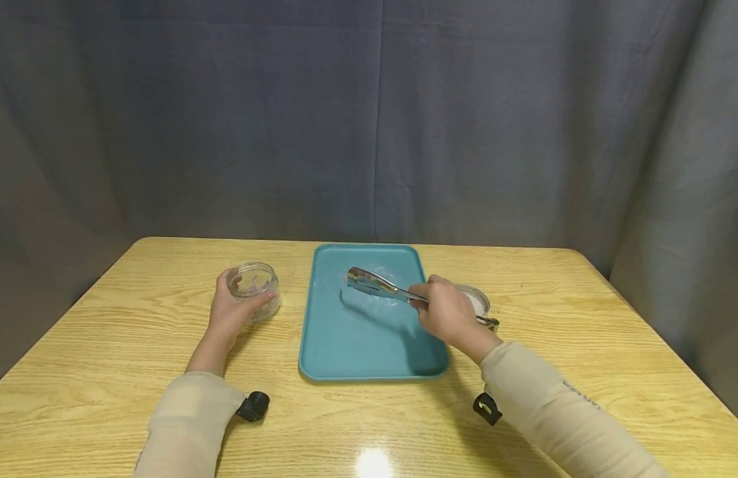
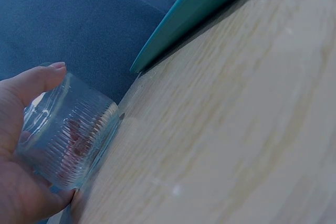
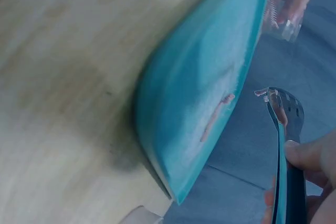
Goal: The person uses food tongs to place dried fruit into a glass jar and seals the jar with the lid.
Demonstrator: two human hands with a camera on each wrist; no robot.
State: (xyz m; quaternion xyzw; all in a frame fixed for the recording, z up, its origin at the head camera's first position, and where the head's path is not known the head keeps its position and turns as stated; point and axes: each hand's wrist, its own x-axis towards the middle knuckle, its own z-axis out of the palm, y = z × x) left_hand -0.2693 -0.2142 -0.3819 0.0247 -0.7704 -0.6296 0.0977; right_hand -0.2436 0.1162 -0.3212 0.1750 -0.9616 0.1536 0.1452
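Observation:
My left hand [image 1: 228,312] grips a clear glass jar [image 1: 267,307] around its side, left of the tray. The jar stands upright and uncapped on the table; through its ribbed wall some small pinkish pieces [image 2: 76,140] show. In my right hand [image 1: 446,311] is a pair of metal tongs [image 1: 377,285], held over the blue-green tray [image 1: 357,352] with the tips pointing left. A small pinkish piece [image 3: 260,93] sticks out of the tong tips in the right wrist view; what it is I cannot tell.
A round jar lid [image 1: 475,300] with a pale inside lies right of the tray, partly behind my right hand. Whitish marks [image 1: 389,273] spread over the tray's far half. The wooden table [image 1: 327,425] ends at a grey curtain [image 1: 369,133].

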